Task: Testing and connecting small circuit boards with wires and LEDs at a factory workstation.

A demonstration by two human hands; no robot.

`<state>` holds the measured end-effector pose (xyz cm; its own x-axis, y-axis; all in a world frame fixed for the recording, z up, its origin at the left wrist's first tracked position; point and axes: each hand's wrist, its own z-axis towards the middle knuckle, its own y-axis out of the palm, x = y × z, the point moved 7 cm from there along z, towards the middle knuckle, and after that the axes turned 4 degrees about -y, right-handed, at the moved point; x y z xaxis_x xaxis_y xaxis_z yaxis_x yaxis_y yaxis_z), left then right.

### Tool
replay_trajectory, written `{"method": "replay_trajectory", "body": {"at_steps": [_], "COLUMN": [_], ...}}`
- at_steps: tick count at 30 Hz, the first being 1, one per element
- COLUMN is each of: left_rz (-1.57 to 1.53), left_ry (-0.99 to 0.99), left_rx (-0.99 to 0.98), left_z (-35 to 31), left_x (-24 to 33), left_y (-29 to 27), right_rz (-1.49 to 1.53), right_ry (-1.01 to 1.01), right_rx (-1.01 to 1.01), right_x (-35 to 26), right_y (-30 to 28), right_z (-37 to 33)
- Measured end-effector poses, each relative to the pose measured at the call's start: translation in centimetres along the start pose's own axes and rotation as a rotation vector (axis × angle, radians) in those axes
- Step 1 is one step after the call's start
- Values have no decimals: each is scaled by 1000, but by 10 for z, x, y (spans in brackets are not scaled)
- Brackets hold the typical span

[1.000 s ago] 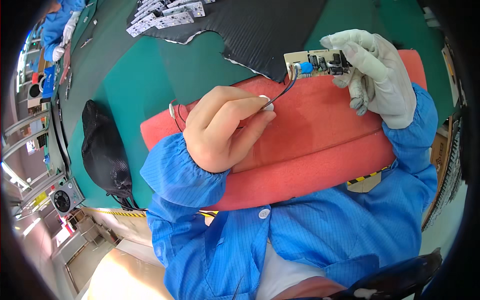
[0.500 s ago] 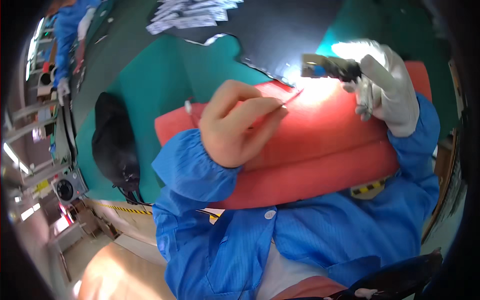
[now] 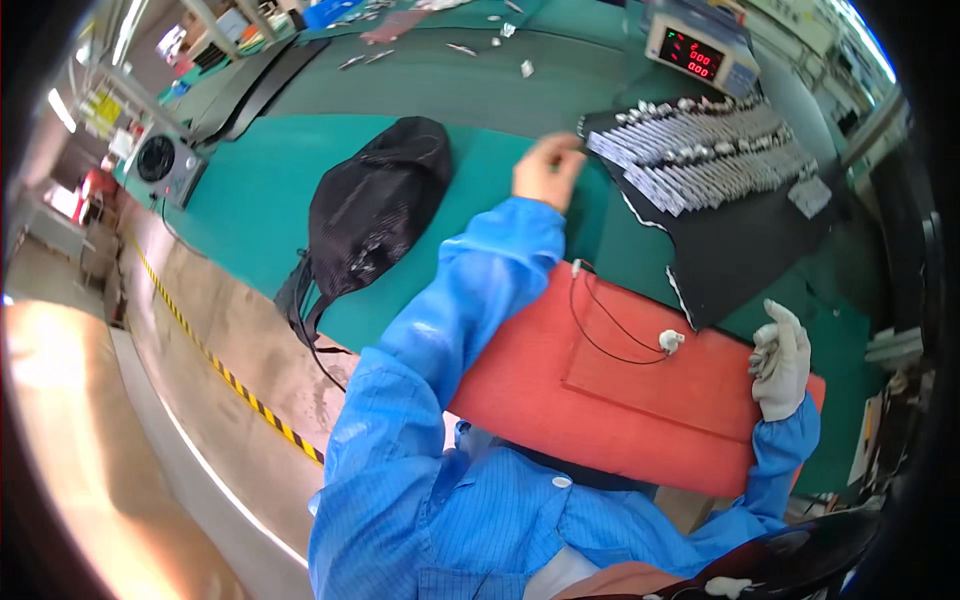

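Note:
My bare left hand (image 3: 550,172) stretches out over the green table, beside the left end of several rows of slim silver-grey pieces (image 3: 700,160) on a black sheet (image 3: 745,255). Its fingers are curled and smeared by motion, and what they hold, if anything, does not show. In a white glove, my right hand (image 3: 782,362) is at the right end of the red padded mat (image 3: 640,420). Most of its fingers are bent inward; anything inside them is hidden. Between the hands, a thin black cable (image 3: 612,352) with a small white end piece (image 3: 671,341) lies looped on the mat.
A black mesh bag (image 3: 380,205) rests on the green table (image 3: 250,165) at the left. Behind the rows stands a meter with a red digital display (image 3: 692,55). A grey device with a round black front (image 3: 163,165) sits at the far left corner. Small scraps (image 3: 527,69) lie farther back.
My left hand has left the mat and moved forward over the table. The small dark part with a gold-coloured plate no longer shows in my right hand. The view takes in more table.

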<state>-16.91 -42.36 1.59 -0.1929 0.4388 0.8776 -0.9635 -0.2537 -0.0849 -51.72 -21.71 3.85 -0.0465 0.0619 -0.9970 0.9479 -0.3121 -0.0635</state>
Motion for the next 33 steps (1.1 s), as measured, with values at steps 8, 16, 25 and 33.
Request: {"method": "replay_trajectory", "body": {"at_steps": [8,16,25,33], "left_rz": [226,337,361,278], "left_ry": [286,258,198,123], "left_rx": [-288,-319,-322,-393], "left_z": [-25,-24,-27,-21], "left_x": [34,24,5,10], "left_y": [36,42,59,59], "right_rz": [-54,-12,187,85], "right_ry": [-122,-112,-70,-25], "right_rx": [235,220,263,294], "right_x": [2,15,40,31], "right_y": [-18,-33,-74,-80], "right_z": [7,18,36,33]}}
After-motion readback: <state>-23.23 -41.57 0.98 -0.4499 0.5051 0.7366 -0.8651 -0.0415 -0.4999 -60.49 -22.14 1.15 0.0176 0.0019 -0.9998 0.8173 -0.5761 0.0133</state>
